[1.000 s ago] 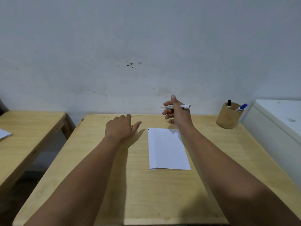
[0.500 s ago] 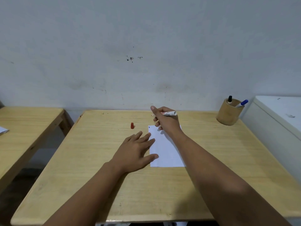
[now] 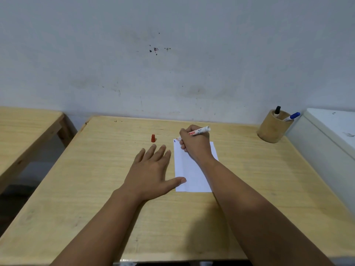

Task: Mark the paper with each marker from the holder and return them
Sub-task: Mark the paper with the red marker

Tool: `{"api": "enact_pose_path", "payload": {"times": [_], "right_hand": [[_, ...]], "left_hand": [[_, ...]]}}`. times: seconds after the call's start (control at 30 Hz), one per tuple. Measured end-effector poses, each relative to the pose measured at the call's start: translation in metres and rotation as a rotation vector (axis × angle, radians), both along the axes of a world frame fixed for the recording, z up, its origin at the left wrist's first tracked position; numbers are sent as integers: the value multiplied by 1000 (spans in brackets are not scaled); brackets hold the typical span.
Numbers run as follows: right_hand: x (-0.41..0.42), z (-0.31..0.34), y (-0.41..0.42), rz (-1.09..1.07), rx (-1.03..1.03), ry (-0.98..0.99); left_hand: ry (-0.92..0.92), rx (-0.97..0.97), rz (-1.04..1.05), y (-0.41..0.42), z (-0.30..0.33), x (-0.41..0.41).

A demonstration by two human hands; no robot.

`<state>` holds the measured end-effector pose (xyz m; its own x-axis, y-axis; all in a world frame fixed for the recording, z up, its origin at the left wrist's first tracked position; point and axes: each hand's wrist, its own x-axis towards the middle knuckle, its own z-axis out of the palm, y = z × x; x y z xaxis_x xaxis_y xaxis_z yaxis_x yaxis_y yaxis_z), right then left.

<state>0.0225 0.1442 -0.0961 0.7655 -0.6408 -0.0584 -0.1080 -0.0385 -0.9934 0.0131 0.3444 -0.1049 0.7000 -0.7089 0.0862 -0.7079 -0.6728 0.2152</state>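
left forearm: comes in from the lower left and runs up and to the right across the wooden table (image 3: 249, 189), wrist straight.
left hand (image 3: 151, 173): lies palm down and flat on the table, fingers spread apart and pointing away, holding nothing; the thumb reaches right and its tip rests on the near left edge of the paper.
right forearm: enters from the lower right and angles up and to the left, crossing over the right side of the paper.
paper (image 3: 189, 173): a white sheet lying flat near the middle of the table, long side running away from the person; a small dark mark sits at its far left corner.
right hand (image 3: 196, 144): over the far end of the paper, fingers curled closed around the red marker in a writing grip.
red marker (image 3: 198, 131): white barrel with red print, tilted, back end up and to the right, uncapped red tip down at the far left corner of the paper; whether the tip touches cannot be told.
red cap (image 3: 153, 138): stands alone on the table, left of the paper's far corner, just beyond the left fingertips.
holder (image 3: 273, 129): a round wooden cup at the far right of the table, well apart from both hands.
black marker (image 3: 277, 110): upright in the holder.
blue marker (image 3: 292, 116): in the holder, leaning right.
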Motion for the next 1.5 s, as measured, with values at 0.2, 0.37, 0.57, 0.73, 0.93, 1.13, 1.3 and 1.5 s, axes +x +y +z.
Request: {"api": "enact_pose_path", "payload": {"times": [0.2, 0.37, 0.57, 0.73, 0.93, 1.13, 1.3, 1.5], "right_hand": [[-3, -2, 2, 15, -99, 8], [-1, -4, 2, 16, -154, 6], [0, -5, 2, 28, -170, 19], [0, -4, 1, 28, -139, 21], [3, 2, -4, 57, 110, -96], [-8, 31, 0, 124, 29, -96], [-35, 56, -15, 180, -57, -115], [-71, 84, -19, 266, 135, -146]], "left_hand": [[7, -1, 39, 0, 2, -2], [0, 2, 41, 1, 2, -1], [-3, 8, 39, 0, 1, 0], [-10, -8, 39, 0, 4, -2], [37, -495, 191, -2, 7, 9], [32, -444, 310, -15, 13, 59], [-6, -429, 349, -24, 12, 69], [389, -698, 430, -24, 41, 59]]}}
